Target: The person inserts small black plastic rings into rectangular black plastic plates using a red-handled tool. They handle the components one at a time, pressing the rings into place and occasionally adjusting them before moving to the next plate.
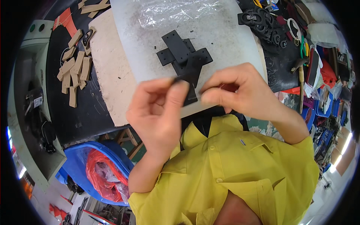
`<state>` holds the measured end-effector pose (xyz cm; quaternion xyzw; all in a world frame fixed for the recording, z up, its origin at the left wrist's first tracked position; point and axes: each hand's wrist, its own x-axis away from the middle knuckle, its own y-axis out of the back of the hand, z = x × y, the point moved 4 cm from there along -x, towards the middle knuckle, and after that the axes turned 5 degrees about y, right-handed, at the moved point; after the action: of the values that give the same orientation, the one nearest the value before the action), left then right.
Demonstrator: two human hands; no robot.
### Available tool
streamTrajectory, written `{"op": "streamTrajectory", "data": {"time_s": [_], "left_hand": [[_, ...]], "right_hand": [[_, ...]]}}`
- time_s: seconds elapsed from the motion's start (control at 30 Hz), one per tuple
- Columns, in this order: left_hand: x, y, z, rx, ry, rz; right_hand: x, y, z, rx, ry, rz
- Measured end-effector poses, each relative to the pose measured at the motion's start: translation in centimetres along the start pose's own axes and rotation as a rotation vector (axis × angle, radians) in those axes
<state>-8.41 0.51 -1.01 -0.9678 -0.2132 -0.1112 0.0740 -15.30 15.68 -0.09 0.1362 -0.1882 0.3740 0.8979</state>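
Observation:
My left hand (155, 107) is closed, pinching a dark flat piece (192, 74) between thumb and fingers. The piece is blurred, so its exact kind does not show. Close by on the right, my right hand (240, 92) has thumb and forefinger pressed together; anything between them is too small to make out. Just beyond both hands lies a loose stack of flat black strips (175, 45) with small holes, crossing one another. It rests on a whitish plastic sheet (232, 45). Part of the stack is hidden behind the held piece.
Clear plastic wrap (176, 13) lies at the sheet's far end. Several tan strips (77, 67) are heaped on the black table at left, beside beige board (107, 60). Black buckle-like parts (258, 22) sit at far right. A blue bin (80, 165) with red bags stands lower left.

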Motion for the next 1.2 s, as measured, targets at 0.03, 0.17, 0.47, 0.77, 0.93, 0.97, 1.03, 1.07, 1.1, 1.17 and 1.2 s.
{"op": "streamTrajectory", "data": {"time_s": [0.03, 0.17, 0.47, 0.77, 0.93, 0.97, 1.03, 1.07, 1.1, 1.17, 1.2], "left_hand": [[-0.6, 0.1, 0.7, 0.21, -0.041, 0.024], [-0.7, -0.8, 2.0, 0.521, -0.004, -0.004], [-0.4, 0.4, -0.1, -0.122, 0.208, 0.348], [-0.9, 2.0, 0.7, -0.046, 0.331, 0.031], [-0.5, 1.6, 0.3, -0.016, 0.333, 0.027], [-0.6, 1.6, 0.2, -0.011, 0.343, 0.035], [-0.5, 1.6, 0.1, -0.001, 0.364, 0.047], [-0.4, 1.5, 0.0, -0.005, 0.36, 0.046], [-0.3, 1.4, -0.1, -0.008, 0.356, 0.048], [-0.2, 1.1, -0.3, -0.023, 0.315, 0.045], [0.0, 0.9, -0.4, -0.035, 0.277, 0.041]], "right_hand": [[-0.2, 0.3, -0.1, 0.036, 0.18, -0.103], [-0.5, -1.5, 0.1, -0.431, 0.057, -0.22], [0.5, -0.4, 0.6, 0.415, 0.59, -0.193], [2.8, 0.1, 1.5, 0.9, 0.899, -0.282], [3.3, -0.2, 1.6, 1.02, 1.094, -0.287], [3.3, -0.2, 1.7, 1.038, 1.105, -0.29], [3.3, -0.2, 1.9, 1.073, 1.118, -0.284], [3.4, -0.2, 2.0, 1.089, 1.12, -0.282], [3.5, -0.1, 2.0, 1.104, 1.112, -0.282], [3.3, 0.1, 1.8, 1.068, 1.048, -0.265], [3.2, 0.2, 1.6, 1.016, 0.991, -0.249]]}}
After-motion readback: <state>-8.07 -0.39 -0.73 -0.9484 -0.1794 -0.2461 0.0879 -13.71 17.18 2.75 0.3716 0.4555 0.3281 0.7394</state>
